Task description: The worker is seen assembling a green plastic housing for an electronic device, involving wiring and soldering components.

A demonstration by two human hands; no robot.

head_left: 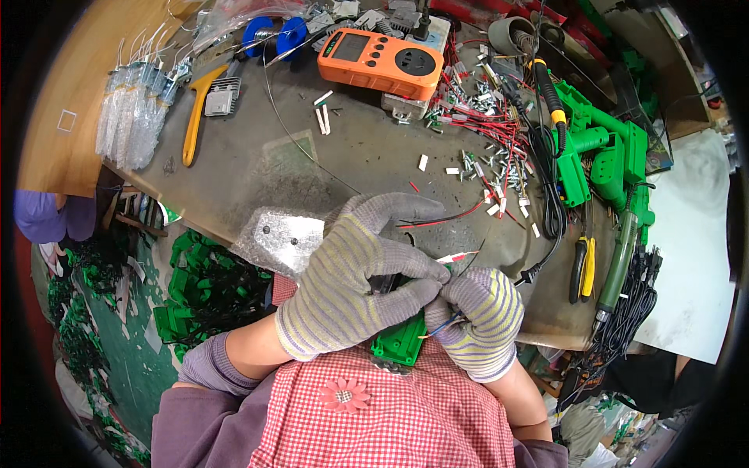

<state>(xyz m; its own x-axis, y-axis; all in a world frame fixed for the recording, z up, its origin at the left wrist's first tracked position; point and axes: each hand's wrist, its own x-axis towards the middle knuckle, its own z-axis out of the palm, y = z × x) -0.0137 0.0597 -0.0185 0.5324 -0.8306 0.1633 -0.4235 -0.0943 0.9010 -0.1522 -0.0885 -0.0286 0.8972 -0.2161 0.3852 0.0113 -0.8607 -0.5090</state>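
Observation:
Both my hands wear grey gloves with yellow stripes. The fingertips of my left hand (351,277) pinch together and meet those of my right hand (482,320) above a green plastic housing (399,342). What the left fingertips hold is too small to make out. Thin blue and yellow wires (441,325) come out of the housing and run into the curled fingers of my right hand. Just beyond the fingertips a red and white wire end (456,257) sticks out. The left hand covers much of the housing, which lies at the table's near edge against my checked apron (343,429).
An orange meter (381,62) stands at the back, beside a heap of red-and-black leads and screws (484,109). Yellow-handled pliers (583,269), a green screwdriver (618,265), black cords (550,171) and green housings (601,148) lie right. Bubble wrap (277,238) is near my left hand.

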